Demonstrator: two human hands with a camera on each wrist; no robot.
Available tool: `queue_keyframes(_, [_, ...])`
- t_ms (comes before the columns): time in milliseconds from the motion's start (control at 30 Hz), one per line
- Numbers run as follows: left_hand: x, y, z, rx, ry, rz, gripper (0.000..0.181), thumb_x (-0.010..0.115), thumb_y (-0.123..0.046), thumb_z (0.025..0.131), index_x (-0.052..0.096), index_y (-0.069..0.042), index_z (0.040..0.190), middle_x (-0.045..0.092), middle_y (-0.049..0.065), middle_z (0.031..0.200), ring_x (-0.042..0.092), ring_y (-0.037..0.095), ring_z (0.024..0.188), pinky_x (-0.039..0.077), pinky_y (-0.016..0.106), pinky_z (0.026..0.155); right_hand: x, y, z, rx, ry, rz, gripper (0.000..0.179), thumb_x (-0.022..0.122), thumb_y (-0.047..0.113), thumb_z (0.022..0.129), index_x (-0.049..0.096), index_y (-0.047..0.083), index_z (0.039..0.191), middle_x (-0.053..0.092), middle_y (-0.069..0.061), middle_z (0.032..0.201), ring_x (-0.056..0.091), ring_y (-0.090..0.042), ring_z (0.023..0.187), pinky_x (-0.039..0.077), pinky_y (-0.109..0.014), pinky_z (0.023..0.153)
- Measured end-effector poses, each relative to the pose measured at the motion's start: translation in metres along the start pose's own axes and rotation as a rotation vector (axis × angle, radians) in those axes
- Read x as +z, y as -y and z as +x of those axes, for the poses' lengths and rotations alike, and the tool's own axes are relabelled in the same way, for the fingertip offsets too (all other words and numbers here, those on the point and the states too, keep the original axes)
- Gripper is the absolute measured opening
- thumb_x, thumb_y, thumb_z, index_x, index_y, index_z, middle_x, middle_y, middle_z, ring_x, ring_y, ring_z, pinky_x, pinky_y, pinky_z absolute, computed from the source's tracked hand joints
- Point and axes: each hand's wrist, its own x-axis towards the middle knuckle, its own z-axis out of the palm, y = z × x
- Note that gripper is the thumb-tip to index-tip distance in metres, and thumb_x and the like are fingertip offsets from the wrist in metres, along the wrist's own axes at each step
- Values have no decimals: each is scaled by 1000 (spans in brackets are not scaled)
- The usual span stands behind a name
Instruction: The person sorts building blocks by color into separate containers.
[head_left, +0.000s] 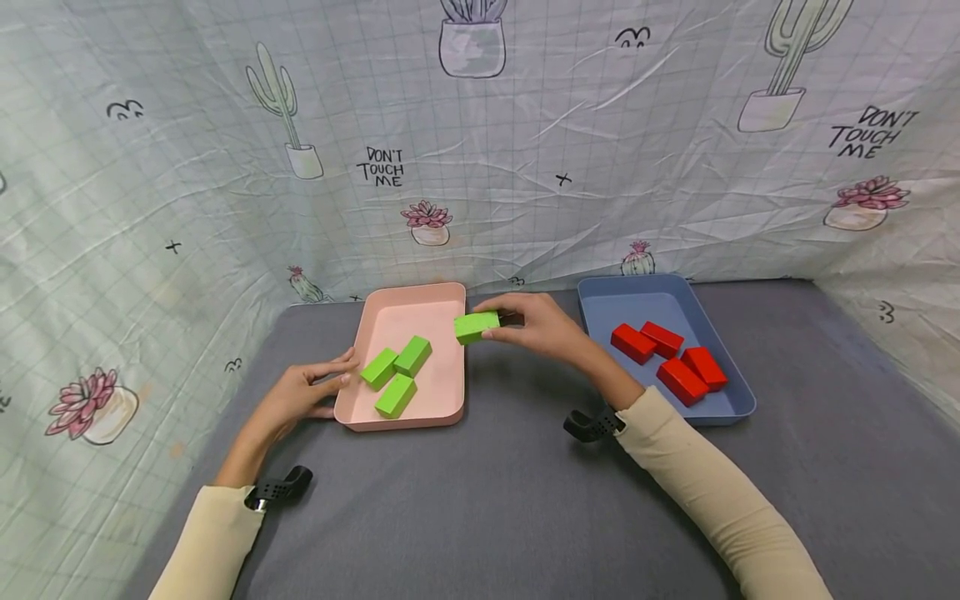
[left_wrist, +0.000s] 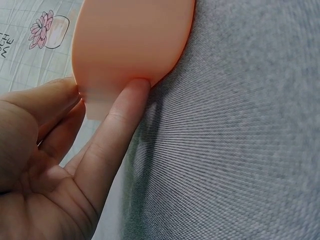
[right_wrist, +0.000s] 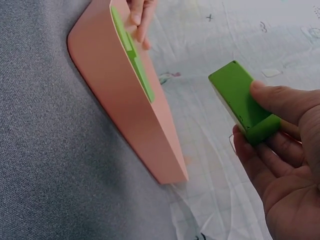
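My right hand (head_left: 536, 325) pinches a green block (head_left: 472, 327) between thumb and fingers, over the right edge of the pink tray (head_left: 450, 421). In the right wrist view this block (right_wrist: 240, 97) is held above the tray's rim, the thumb on its face. Several green blocks (head_left: 395, 396) lie in the tray's left and middle part. My left hand (head_left: 300, 392) rests its fingertips against the tray's left side. In the left wrist view, one fairly straight finger (left_wrist: 115, 117) presses low on the outer wall, and others touch near the rim.
A blue tray (head_left: 720, 419) stands to the right, holding several red blocks (head_left: 682, 382). Both trays stand on a grey cloth surface (head_left: 480, 508). A printed curtain (head_left: 510, 150) hangs right behind them and along the sides.
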Motion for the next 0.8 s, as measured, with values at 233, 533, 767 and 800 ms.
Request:
queue_keyframes(233, [0,1,0,-10,1,-6,46,66,-20,101,57,-8,145,30,5,163,62,23,120,62,37,75,3,2,2,-24,4,-11,37,81,19,90,73,14,126,72,-1,116,67,-13,98,58,-31,89])
queue_keyframes(533, [0,1,0,-4,12,-45,47,66,-20,101,56,-4,145,29,6,163,64,15,116,62,39,76,6,6,5,-30,30,-39,37,80,22,91,73,15,127,72,0,115,65,-14,95,58,-39,89])
queue_keyframes(767, [0,1,0,-4,5,-45,47,66,-21,101,57,-5,145,29,5,163,64,18,118,62,38,76,9,6,7,-63,41,-41,37,79,23,91,73,15,127,72,0,117,65,-12,95,58,-35,86])
queue_keyframes(800, [0,1,1,-5,5,-43,47,66,-21,101,57,-6,145,29,5,163,64,18,118,62,38,76,9,6,7,-69,44,-42,38,79,23,91,72,15,128,72,0,118,65,-12,95,58,-33,86])
